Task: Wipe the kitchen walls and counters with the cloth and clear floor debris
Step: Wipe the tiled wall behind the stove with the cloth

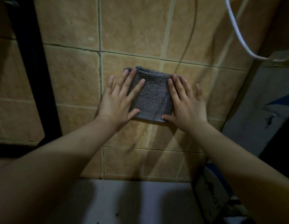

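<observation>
A folded grey terry cloth (152,96) lies flat against the tan tiled wall (72,75), roughly at the middle of the view. My left hand (119,99) presses on the cloth's left edge, fingers spread and flat, thumb at its lower left corner. My right hand (187,101) presses on the right edge the same way, thumb at the lower right corner. Both palms partly rest on the tiles beside the cloth. The pale counter (132,202) runs below the wall, with a few dark specks on it.
A black vertical frame (34,67) stands against the wall on the left. A white cable (237,29) hangs at the upper right, and a thin dark cord (191,34) runs down the tiles. A white appliance or box (260,101) and a printed carton (211,196) crowd the right side.
</observation>
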The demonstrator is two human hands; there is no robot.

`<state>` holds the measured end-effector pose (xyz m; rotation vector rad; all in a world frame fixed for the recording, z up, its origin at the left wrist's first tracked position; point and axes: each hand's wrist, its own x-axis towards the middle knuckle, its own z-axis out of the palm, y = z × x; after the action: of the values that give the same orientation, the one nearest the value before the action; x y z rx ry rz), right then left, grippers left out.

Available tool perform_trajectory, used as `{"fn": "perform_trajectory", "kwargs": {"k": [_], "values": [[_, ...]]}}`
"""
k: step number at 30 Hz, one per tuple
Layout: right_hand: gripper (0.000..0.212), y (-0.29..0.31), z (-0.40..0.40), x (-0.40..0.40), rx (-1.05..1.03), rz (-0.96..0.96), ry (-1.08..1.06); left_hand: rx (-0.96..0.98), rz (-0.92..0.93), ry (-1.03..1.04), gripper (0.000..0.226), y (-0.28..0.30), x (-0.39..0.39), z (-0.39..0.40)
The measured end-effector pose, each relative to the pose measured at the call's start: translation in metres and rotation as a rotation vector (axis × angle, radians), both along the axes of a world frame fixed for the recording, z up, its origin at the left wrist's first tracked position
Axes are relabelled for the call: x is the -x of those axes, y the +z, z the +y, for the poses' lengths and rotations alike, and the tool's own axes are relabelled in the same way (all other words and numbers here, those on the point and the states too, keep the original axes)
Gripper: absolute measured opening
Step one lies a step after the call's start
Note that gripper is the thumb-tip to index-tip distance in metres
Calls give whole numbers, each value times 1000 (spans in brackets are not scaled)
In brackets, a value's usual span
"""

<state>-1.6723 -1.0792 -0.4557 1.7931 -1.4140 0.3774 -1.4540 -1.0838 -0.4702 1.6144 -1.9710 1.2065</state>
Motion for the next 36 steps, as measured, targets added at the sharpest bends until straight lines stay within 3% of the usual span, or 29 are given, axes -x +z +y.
{"fn": "perform_trajectory", "kwargs": {"k": [8,16,36], "values": [[119,-3,8,30,-106,-23,15,18,-6,-22,97,-13,34,-2],[123,-38,0,59,3,-97,42,182,-97,-69,99,-38,59,-9],[118,-81,12,21,-115,-221,-60,276,-252,-111,97,-66,26,-22]]}}
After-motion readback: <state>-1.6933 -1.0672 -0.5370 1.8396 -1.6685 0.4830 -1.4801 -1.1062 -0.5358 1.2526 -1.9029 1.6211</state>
